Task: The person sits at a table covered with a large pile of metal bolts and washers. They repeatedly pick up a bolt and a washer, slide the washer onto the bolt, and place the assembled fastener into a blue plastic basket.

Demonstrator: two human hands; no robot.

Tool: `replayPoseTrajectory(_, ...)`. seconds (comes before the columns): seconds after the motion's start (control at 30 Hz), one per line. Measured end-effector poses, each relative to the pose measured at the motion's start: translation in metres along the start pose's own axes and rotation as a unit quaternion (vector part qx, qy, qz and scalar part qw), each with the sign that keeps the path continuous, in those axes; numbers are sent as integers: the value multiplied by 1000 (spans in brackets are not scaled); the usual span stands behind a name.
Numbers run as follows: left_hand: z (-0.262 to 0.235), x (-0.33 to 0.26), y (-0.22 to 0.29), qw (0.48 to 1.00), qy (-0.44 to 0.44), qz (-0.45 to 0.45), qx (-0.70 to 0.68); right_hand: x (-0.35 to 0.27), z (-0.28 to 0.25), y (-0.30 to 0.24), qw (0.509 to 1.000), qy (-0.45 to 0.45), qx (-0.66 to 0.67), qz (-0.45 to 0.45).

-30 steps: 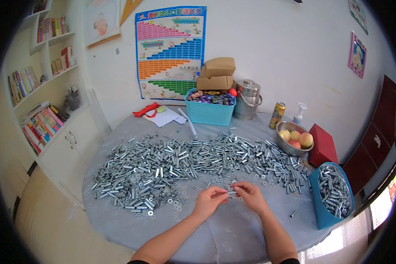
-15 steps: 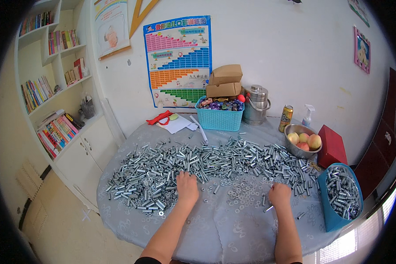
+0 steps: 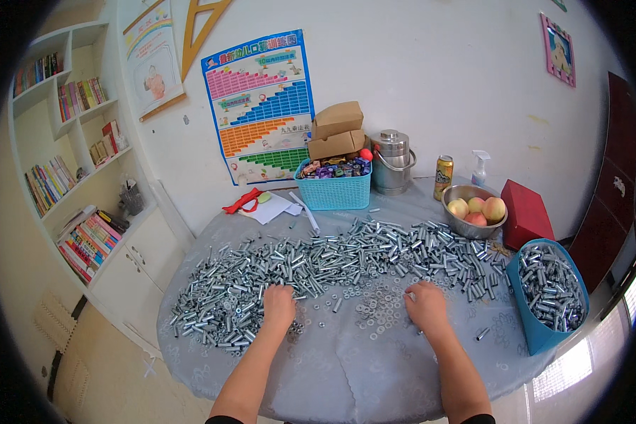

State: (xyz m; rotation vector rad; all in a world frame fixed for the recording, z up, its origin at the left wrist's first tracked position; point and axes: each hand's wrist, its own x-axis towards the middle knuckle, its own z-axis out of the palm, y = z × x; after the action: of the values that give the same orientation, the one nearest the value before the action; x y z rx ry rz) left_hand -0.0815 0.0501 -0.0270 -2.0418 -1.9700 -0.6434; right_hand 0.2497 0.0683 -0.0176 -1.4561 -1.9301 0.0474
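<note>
the table (image 3: 346, 374) is spread with a wide band of loose bolts (image 3: 318, 258), most of it unsorted by the look of it. at the right edge a blue bin (image 3: 537, 332) already holds a good heap of the same metal parts, so some of the work seems done and the larger share left. between the hands lies a patch of washers (image 3: 378, 307). the left hand (image 3: 279, 305) rests palm down, fingers curled, on the near edge of the bolts; whether it grips one i cannot tell. the right hand (image 3: 426, 305) lies flat and loosely spread just beside the washers, holding nothing visible.
</note>
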Motion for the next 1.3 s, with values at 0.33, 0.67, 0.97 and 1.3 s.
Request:
replayPoseTrajectory(0.33,-33,-13,42,902,-2,-135,-409,-1,4,-31,957,-88,274,28)
replayPoseTrajectory(0.67,2,-30,110,750,-104,-151,-635,-7,16,-51,788,-178,574,136)
replayPoseTrajectory(0.97,0,-36,104,859,-35,-71,-506,-7,15,-53,811,-92,564,127)
replayPoseTrajectory(1.3,-6,-39,111,858,-61,-58,-507,-11,14,-61,883,-102,457,46)
